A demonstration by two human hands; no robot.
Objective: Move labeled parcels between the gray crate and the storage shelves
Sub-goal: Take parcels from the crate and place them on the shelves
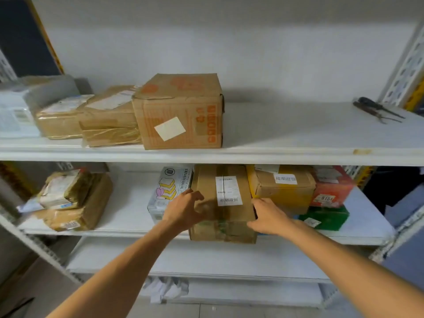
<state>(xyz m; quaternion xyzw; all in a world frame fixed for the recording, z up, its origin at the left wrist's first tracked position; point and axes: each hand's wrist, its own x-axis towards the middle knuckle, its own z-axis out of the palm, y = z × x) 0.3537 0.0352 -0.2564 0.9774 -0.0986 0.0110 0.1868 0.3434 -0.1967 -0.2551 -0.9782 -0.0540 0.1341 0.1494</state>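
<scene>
A brown cardboard parcel (223, 216) with a long white label stands on the middle shelf (128, 210), its front end jutting past the shelf edge. My left hand (183, 208) grips its left side with curled fingers. My right hand (268, 216) holds its right side, thumb at the front corner. The parcel touches a white printed box (168, 189) on its left and a yellow-taped brown box (284, 191) on its right. The gray crate is not in view.
A red box (332, 191) sits on a green box (325, 218) at the right. Taped parcels (73, 203) lie at the left of the middle shelf. The top shelf (286, 134) carries a large box (181, 111), flat parcels (110, 118) and pliers (378, 111). A lower shelf (206, 258) runs beneath.
</scene>
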